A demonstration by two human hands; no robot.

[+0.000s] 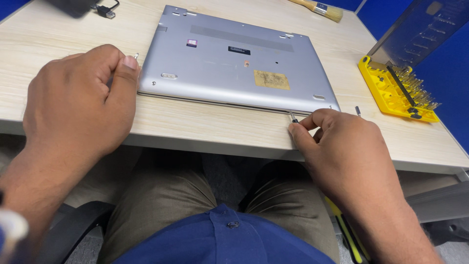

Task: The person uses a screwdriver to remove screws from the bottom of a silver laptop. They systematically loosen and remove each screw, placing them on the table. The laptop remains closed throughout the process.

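On the worktop (205,124) a laptop (234,63) lay underside up, near the edge. Left hand (78,102), fingers curled shut, steadied its corner; right hand (342,146) pinched a small bit (292,117) against the front seam.

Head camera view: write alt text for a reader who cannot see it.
A silver laptop lies upside down on a pale wooden table, with the right hand pressing a small metal tool into its front seam. The left hand pinches a small metal piece at the laptop's left edge. A yellow screwdriver bit set sits to the right, a paintbrush behind.
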